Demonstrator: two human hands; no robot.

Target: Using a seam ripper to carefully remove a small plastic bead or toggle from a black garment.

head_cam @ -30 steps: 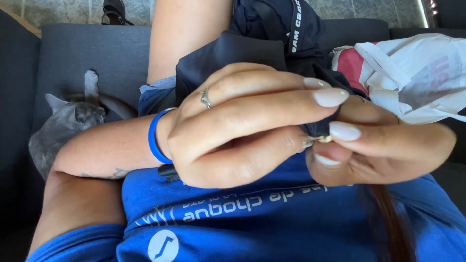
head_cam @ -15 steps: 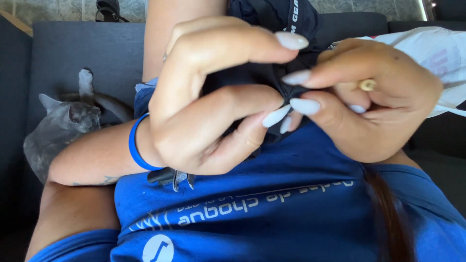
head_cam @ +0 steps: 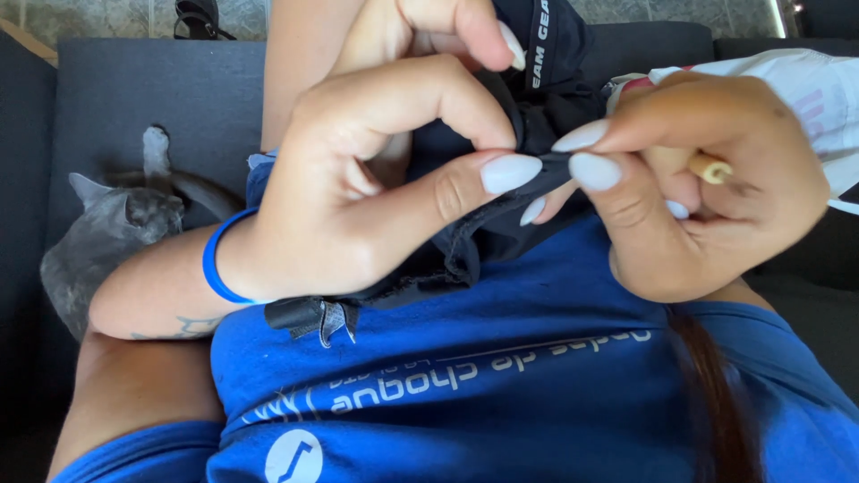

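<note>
Two hands, left hand (head_cam: 358, 197) and right hand (head_cam: 707, 188), pinch black fabric (head_cam: 501, 228).

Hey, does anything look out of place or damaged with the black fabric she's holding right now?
The black fabric shows no tear, though folds hide much of it. Left hand and right hand pinch it together. One oddity: a grey cat lies right beside the left forearm on the dark sofa.

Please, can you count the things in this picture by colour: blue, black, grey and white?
Blue: 2, the wristband and the shirt
Black: 1, the fabric pinched by both hands
Grey: 1, the cat
White: 1, the bag
Total: 5
</note>
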